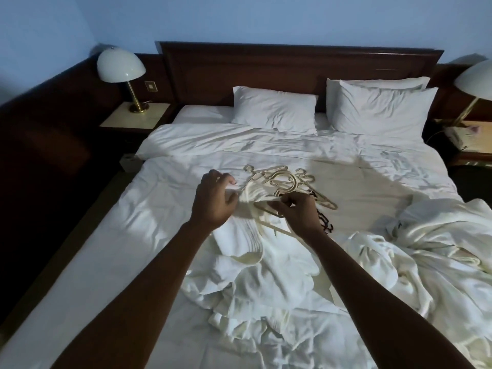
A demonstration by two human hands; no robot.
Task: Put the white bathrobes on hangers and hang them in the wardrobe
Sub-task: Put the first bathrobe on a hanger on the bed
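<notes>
- The white bathrobe (255, 275) I am working on lies crumpled on the bed (106, 262), running from its collar end between my hands down toward the foot of the mattress.
- My left hand (214, 199) has its fingers (229, 181) curled, pinching a fold of the bathrobe's upper edge and lifting it slightly.
- My right hand (299, 210) has its fingers closed round a cream hanger (269, 207) at the robe's collar; exactly which part of the hanger they hold I cannot tell.
- Just beyond my hands, a pile of hangers (287, 182) rests on the duvet, hooks pointing toward the headboard (292, 70), with a few dark ones by my right wrist.
- A second bathrobe (426, 251) is heaped on the right side of the bed, apart from the first.
- Two pillows (274, 110) lean by the headboard.
- A dome lamp (121, 65) stands on the left bedside surface (125, 119), and another lamp (474, 81) shows at the right edge.
</notes>
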